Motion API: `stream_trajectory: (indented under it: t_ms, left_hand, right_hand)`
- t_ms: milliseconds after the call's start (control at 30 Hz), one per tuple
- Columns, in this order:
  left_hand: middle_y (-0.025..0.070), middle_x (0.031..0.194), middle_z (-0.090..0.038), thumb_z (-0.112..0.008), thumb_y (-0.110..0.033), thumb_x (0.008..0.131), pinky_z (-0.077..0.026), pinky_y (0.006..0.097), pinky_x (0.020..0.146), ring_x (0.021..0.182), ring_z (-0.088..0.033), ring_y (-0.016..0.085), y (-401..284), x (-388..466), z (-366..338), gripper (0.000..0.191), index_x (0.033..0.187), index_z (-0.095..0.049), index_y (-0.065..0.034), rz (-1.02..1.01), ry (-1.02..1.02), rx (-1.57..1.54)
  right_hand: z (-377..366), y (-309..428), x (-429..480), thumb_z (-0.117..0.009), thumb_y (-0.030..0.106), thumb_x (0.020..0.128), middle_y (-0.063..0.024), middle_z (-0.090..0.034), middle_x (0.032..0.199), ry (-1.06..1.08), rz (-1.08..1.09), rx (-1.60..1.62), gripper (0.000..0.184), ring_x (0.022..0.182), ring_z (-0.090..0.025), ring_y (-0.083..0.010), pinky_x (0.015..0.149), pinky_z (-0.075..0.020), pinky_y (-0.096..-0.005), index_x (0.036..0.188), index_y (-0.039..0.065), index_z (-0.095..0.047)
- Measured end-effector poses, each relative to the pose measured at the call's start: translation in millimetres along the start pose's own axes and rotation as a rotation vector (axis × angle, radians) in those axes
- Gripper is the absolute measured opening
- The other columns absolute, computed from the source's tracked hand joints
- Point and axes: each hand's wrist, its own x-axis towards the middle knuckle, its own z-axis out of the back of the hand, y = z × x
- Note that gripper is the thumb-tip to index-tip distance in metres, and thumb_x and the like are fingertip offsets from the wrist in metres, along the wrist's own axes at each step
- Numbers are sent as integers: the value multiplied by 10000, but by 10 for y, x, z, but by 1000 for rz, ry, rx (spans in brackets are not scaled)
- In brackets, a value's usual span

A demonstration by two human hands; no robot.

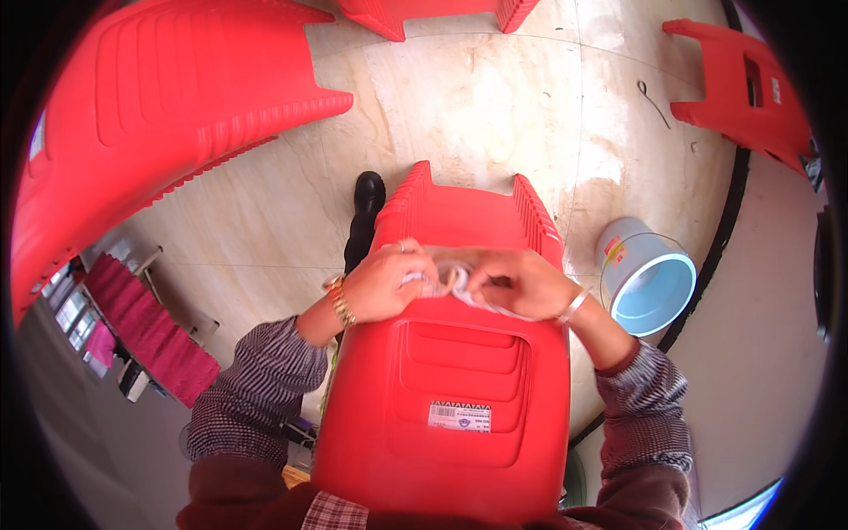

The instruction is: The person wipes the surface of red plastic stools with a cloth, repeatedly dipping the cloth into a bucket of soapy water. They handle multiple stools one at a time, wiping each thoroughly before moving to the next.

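Note:
A whitish cloth [462, 285], partly blurred, is bunched between both hands above a stack of red plastic stools [464, 371]. My left hand [387, 281], with a ring and a gold-coloured watch or bracelet at the wrist, pinches one side of it. On the other side my right hand [523, 285], a silvery bangle at its wrist, grips the cloth with bent fingers. Just below the hands lies the stack's nearer face, with recessed steps and a white printed label [460, 416]. How much of the cloth lies under the hands is hidden.
A light blue bucket [652, 285] with a wire handle lies tilted at the right. More red stools stand at the upper left [199, 86], top [444, 8] and upper right [735, 83]. A black shoe [369, 192] is beside the stack. A thin dark cord [654, 106] lies on the floor.

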Motion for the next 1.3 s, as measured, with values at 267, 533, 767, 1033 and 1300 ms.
stream_trajectory:
  t_ms: [267,533,767,1033,1300]
  left_hand:
    - [98,896,-574,-644,-41,788,-456,331,826,920,-576,251,-191,-262,96,68,851,-634,-20,84,96,-61]
    - [88,908,-563,-650,-52,795,-455,317,796,862,-561,219,30,-48,37,92,880,-628,-23,61,-48,-164]
    - [90,936,-569,-679,-142,799,-457,328,831,909,-588,241,-146,-872,62,143,904,-656,-49,41,-103,-172]
    - [106,988,-586,-629,-94,844,-438,310,876,954,-570,235,930,-107,-69,188,1014,-622,-14,165,-403,-93]
    - [64,1032,-554,-602,-156,895,-439,283,837,959,-539,181,696,-493,-84,182,1009,-619,-15,318,-351,-330]
  right_hand:
    - [84,-34,-211,-675,35,831,-62,-646,908,63,-3,80,73,820,-606,-153,738,-483,-286,903,48,-679]
    - [-68,-47,182,-661,23,834,-77,-647,936,-18,161,97,78,875,-619,-177,783,-498,-301,910,40,-664]
    - [-218,139,171,-668,37,819,-81,-643,1016,186,215,57,91,907,-636,-239,781,-514,-334,900,77,-662]
    - [-243,-529,1099,-620,109,832,-155,-654,974,-39,191,-248,90,881,-637,-317,782,-503,-376,905,64,-647]
    - [-166,-198,891,-645,51,776,-136,-661,918,-6,209,-358,127,855,-633,-305,790,-506,-369,903,44,-651]
